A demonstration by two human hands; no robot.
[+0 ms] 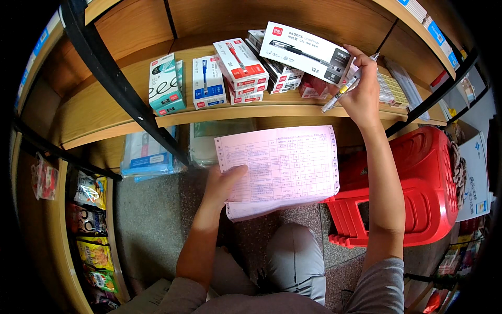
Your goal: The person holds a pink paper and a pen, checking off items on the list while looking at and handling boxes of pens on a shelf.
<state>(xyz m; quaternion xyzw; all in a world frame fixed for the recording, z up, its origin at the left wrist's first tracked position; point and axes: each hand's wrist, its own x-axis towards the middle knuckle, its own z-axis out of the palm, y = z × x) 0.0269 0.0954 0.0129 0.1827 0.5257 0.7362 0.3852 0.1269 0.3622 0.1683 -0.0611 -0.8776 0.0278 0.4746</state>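
In my right hand [364,97] is a white and black box of gel pens [299,48], gripped at its right end and tilted above the shelf. A slim pen [341,96] with a yellow band is held in the same hand, running aslant across the fingers. My left hand [224,184] grips a stack of pink printed forms [285,162] by the left edge, thumb on top. Just behind the forms, a red-and-white stack of pen boxes [241,63], a blue-and-white pen box [208,83] and teal boxes [166,86] stand on the wooden shelf [125,112].
A red plastic stool [402,183] lies to the right, beside a white carton [475,178]. Black metal posts [112,68] cross in front of the shelf. Clear-wrapped blue packs [149,154] sit lower. Snack bags [94,254] line a rack at left.
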